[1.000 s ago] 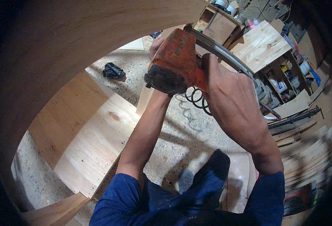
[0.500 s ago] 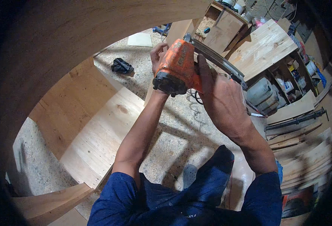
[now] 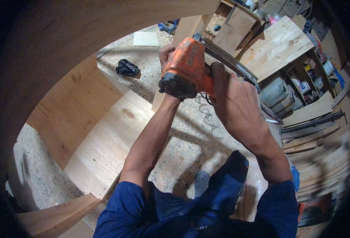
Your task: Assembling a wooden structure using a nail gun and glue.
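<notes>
An orange nail gun (image 3: 185, 63) with a black end cap sits between my forearms, its long magazine (image 3: 230, 59) slanting away to the right. My right hand (image 3: 238, 103) is wrapped around the gun's handle. Its nose points away from me, toward a narrow wooden board (image 3: 187, 28). Behind the gun, my left hand (image 3: 167, 53) shows only in part; its curled fingers are at the board, and the gun hides the rest of the grip. To the left stands a wooden panel assembly (image 3: 115, 135) with a pale, shadow-crossed face.
A large curved-looking wooden panel (image 3: 83, 27) crosses the upper left. At the right are a wooden cabinet (image 3: 278, 47) with plastic containers (image 3: 276, 95), a bar clamp (image 3: 315, 122) and stacked boards (image 3: 321, 166). A crumpled black item (image 3: 128, 68) lies on the speckled floor.
The nail gun has shifted very slightly to the left and upward in the picture, still in my right hand. The surroundings have shifted slightly too; both grips look the same.
</notes>
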The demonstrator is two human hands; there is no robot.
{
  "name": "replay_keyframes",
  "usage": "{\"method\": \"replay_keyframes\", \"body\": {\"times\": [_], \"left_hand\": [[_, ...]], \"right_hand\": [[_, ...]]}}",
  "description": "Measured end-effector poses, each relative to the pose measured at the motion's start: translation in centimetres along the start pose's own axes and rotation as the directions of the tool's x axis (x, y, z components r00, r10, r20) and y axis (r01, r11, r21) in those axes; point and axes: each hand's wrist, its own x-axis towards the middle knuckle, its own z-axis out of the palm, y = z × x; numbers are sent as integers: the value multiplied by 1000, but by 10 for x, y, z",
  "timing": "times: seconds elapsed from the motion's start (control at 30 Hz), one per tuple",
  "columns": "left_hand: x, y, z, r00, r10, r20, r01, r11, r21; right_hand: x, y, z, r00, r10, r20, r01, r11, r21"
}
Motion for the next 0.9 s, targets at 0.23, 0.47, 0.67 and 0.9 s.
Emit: {"method": "replay_keyframes", "body": {"times": [0.23,0.47,0.67,0.9], "left_hand": [[2,-10,9,980,183,-84,-150,941,303],[-5,-8,5,951,213,-224,-141,944,300],[-7,-11,13,950,167,-264,-108,969,224],[-9,-18,0,988,146,44,-144,801,582]], "right_hand": [[-23,-7,22,989,142,-41,-136,983,127],[-52,6,45,962,238,-137,-195,944,268],[-44,4,46,975,185,-122,-147,952,270],[-21,-15,47,966,257,16,-248,912,328]]}}
